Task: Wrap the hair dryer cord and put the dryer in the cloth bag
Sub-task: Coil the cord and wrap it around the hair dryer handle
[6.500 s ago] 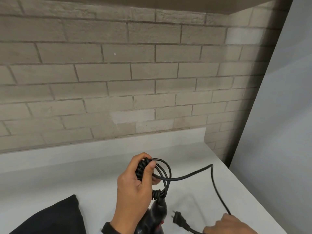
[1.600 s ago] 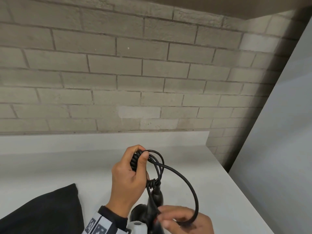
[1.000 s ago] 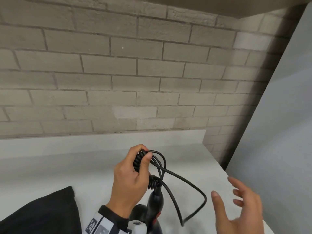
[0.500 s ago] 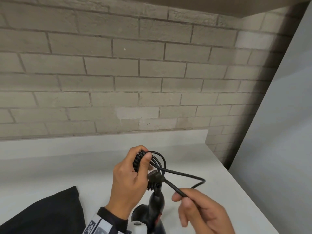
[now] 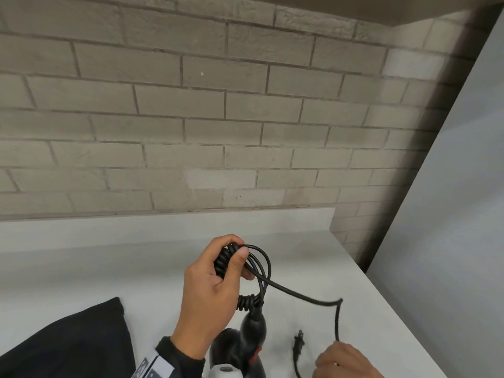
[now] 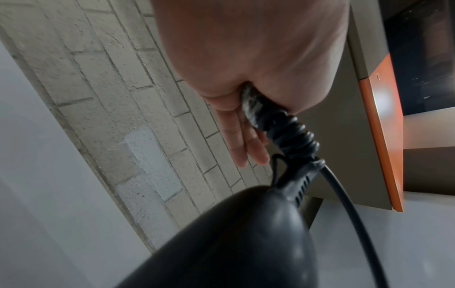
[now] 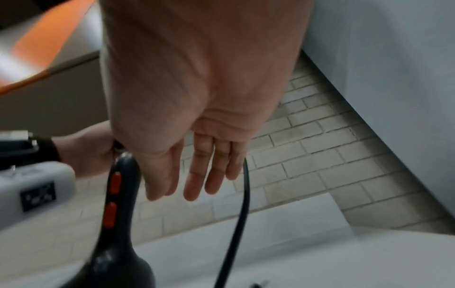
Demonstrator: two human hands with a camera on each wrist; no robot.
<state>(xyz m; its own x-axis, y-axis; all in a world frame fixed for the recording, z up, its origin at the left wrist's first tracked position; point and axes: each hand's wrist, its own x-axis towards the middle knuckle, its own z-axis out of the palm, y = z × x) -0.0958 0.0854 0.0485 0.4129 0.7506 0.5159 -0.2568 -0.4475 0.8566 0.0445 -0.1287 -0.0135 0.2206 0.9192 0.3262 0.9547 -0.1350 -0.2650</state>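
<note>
Pale grey brick wall (image 5: pixel 207 113) runs behind a white countertop (image 5: pixel 90 271) with a low upstand, and a plain light panel (image 5: pixel 450 214) closes off the right side. Above, in the left wrist view, an orange-edged cabinet (image 6: pixel 384 136) hangs beside a dark opening.

Over the counter the left hand (image 5: pixel 210 293) is clenched around a bundle of coiled cord (image 5: pixel 227 261), thumb pressed on the outside of the loops. Several loops arc out to the right of the thumb and drop to a tight spiral of turns (image 5: pixel 248 302) at the top of the hair dryer (image 5: pixel 252 334) handle. The dryer hangs below that hand, black, with red switches (image 7: pixel 113 198) on the handle; its body is cut off by the lower frame edge, and whether it touches the counter cannot be told.

From the loops a free length of cord (image 5: pixel 300 293) runs right, kinks sharply, and falls to the right hand (image 5: pixel 343 361) at the bottom edge. In the right wrist view that hand's fingers (image 7: pixel 197 175) are extended and loose, with the cord passing along their far side; a firm grasp cannot be made out. The plug (image 5: pixel 299 347) hangs or lies just left of this hand, between it and the dryer.

The black cloth bag (image 5: pixel 71 345) lies flat on the counter at lower left, apart from the dryer, with the left sleeve (image 5: pixel 180 356) between them.
</note>
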